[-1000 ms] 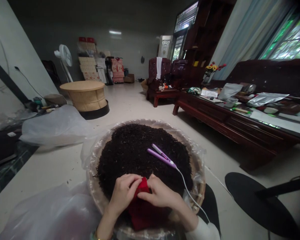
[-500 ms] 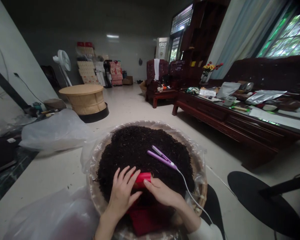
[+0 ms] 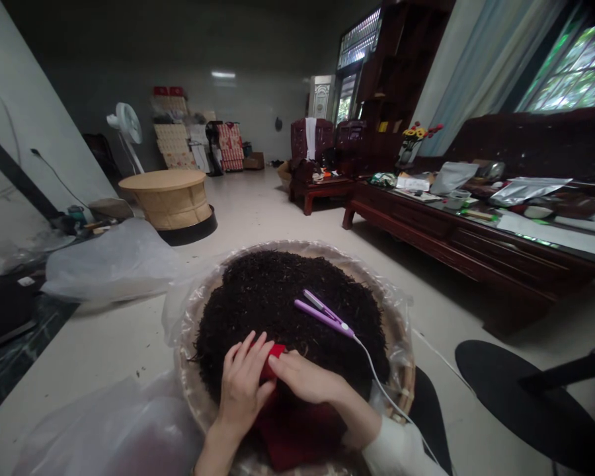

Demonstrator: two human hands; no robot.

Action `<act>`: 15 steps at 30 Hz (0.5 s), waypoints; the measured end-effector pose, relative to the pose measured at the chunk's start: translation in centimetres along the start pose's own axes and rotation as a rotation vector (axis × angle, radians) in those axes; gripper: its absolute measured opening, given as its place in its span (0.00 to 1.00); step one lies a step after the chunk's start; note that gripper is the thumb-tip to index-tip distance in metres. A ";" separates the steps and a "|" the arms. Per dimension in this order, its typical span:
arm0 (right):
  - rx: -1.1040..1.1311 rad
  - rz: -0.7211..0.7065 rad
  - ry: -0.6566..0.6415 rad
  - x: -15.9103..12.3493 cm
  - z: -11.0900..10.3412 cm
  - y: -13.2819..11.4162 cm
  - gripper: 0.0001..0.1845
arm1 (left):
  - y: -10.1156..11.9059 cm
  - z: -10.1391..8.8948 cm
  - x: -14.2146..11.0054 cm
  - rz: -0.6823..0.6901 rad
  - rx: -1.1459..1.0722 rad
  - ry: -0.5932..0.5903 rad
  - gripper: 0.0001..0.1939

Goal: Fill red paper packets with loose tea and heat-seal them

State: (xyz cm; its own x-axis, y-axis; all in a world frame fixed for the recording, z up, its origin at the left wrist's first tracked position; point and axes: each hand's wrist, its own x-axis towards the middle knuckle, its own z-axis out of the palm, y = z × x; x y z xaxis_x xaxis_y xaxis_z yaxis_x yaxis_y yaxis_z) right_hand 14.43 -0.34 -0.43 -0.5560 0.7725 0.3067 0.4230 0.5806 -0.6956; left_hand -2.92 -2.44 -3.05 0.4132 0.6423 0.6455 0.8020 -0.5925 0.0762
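Note:
A small shiny red packet [image 3: 276, 351] is between my two hands, over the near part of a heap of dark, dry tea-like leaves [image 3: 272, 291]. My left hand [image 3: 242, 380] wraps its fingers over the packet's left side. From the right, my right hand [image 3: 310, 380] grips the other end, thumb on top; the hands hide most of the packet. Beneath them lies more dark red material [image 3: 295, 439], partly in shadow. On the leaves, just beyond my right hand, rests a purple hair straightener [image 3: 324, 318], its jaws apart and its white cord running to the lower right.
A round woven basket [image 3: 407, 373] lined with clear plastic holds the leaves. Plastic sheeting [image 3: 112, 261] lies on the floor at left, near a round drum-shaped stand [image 3: 166, 198]. A long wooden table [image 3: 441, 231] and a black round base [image 3: 515, 396] are on the right.
My right hand has moved left along the red packet, closer to my left hand, and less of the packet shows. The straightener lies where it was on the leaves.

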 end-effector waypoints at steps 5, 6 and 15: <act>0.481 0.084 -0.212 0.9 -1.8 -1.4 0.36 | 0.0 0.0 -0.2 -0.104 -0.047 0.056 0.24; 0.549 0.104 -0.195 1.1 -2.1 -1.5 0.37 | -0.1 0.0 -0.3 -0.134 -0.064 0.077 0.24; -0.075 0.213 0.294 0.5 -3.2 5.7 0.25 | -1.3 -0.3 -0.7 -0.478 -0.231 0.215 0.21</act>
State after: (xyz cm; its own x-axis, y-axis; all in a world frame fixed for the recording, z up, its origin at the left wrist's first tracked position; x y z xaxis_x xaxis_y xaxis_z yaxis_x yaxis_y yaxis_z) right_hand 18.92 4.18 -2.18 -0.2251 0.9126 0.3413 0.5645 0.4077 -0.7178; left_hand -4.39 -2.28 -3.40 -0.0890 0.7661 0.6365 0.7530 -0.3666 0.5465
